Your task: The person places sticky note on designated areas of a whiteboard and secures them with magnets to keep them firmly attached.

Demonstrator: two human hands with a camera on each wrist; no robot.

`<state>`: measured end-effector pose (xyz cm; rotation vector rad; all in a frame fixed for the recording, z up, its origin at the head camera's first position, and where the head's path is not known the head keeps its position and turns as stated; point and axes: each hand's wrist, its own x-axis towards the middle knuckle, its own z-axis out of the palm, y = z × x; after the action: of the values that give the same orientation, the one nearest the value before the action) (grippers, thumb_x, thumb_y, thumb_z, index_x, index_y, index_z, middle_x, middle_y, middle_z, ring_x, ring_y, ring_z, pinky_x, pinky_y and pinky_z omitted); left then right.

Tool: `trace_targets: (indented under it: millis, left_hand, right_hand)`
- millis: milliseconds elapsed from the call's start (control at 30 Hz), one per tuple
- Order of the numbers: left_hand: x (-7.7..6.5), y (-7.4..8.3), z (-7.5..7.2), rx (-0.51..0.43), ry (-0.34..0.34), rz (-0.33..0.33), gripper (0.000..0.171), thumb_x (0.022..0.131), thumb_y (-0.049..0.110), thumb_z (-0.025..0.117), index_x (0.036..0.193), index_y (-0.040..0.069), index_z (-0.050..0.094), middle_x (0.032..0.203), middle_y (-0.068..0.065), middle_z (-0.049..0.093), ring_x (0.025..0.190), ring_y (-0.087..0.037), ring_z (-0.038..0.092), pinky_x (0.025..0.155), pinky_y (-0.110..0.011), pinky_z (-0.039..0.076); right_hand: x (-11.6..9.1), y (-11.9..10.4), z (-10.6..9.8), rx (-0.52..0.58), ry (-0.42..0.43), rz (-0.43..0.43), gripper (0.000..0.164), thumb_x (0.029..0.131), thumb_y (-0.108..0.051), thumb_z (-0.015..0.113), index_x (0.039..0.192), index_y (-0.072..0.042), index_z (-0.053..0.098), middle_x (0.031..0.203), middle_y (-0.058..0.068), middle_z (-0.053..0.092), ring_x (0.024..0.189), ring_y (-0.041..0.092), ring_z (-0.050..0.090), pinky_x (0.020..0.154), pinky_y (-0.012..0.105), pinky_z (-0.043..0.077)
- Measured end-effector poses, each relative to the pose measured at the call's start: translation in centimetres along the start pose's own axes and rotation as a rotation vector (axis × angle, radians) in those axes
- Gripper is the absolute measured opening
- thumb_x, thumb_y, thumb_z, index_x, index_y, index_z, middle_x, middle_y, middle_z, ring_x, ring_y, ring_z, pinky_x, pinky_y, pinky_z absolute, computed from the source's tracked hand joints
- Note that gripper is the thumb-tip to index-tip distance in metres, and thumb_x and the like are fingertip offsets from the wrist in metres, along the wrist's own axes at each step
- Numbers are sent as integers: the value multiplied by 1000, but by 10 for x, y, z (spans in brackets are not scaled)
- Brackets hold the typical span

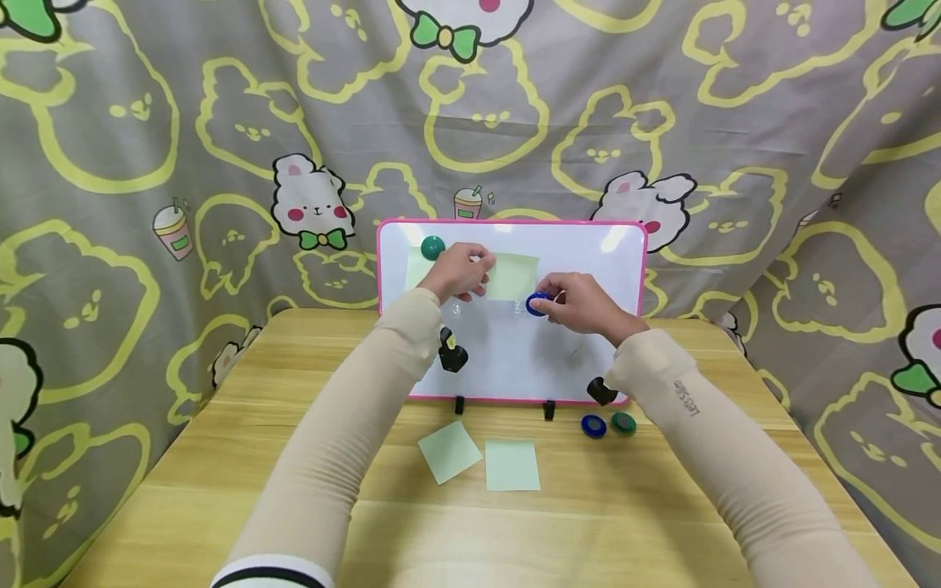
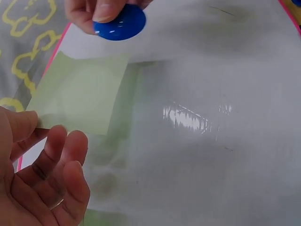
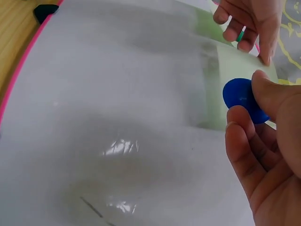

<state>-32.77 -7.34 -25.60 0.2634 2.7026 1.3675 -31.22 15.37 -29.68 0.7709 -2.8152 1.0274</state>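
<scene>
Between thumb and fingertip, my left hand (image 1: 463,271) pinches a corner of a pale green sticky note (image 1: 512,276), which lies against the upper part of the whiteboard (image 1: 507,359). My right hand (image 1: 582,302) holds a round blue magnet (image 1: 539,304) by its edge, close to the note's right side. In the left wrist view the blue magnet (image 2: 123,23) shows its glossy face, apart from the note (image 2: 80,92). Partly behind the left hand, another green note (image 1: 416,268) is on the board under a green magnet (image 1: 433,247).
Two loose green notes (image 1: 450,452) (image 1: 512,465) lie on the wooden table (image 1: 588,506) before the board. A blue magnet (image 1: 593,425) and a green magnet (image 1: 623,422) lie near the board's right foot. Black clips (image 1: 459,404) hold its lower edge. A patterned curtain (image 1: 485,122) hangs behind.
</scene>
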Motion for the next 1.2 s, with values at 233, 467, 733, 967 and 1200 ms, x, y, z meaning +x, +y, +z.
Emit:
trace_targets:
  millis: [233,467,733,967,1200]
  left_hand:
    - [3,2,5,30,8,-26,24,102,33,50,106,13,64,93,-8,65,80,-20,65,63,-31,52]
    - [6,4,9,61,23,-30,26,102,34,50,108,13,64,92,-8,64,79,-20,64,64,-31,53]
    - [5,2,11,57,53,-68,24,102,33,49,105,13,63,93,-9,62,79,-21,62,64,-32,54]
    - [6,1,11,56,74,-68,25,103,32,47,102,11,63,88,-9,62,75,-22,62,61,-31,54]
    - [4,1,10,32,97,-65,23,103,30,48,98,11,61,84,-10,62,72,-21,61,60,-31,54]
  right_hand:
    - [11,-10,0,-17,29,16,25,92,-28,69,105,-7,66,94,8,66,76,20,64,70,34,54]
    - [22,-18,0,12,96,27,24,91,-26,70,105,-7,66,94,7,66,78,20,65,74,37,54]
    - [31,-26,0,19,120,48,27,91,-26,70,109,-7,65,97,9,65,83,22,65,77,37,54]
    - [37,-24,2,12,162,62,29,91,-25,70,110,-6,62,102,11,65,91,24,65,81,39,54]
    - [42,-26,4,6,231,21,25,90,-23,71,106,-5,64,100,12,67,90,26,67,81,39,54]
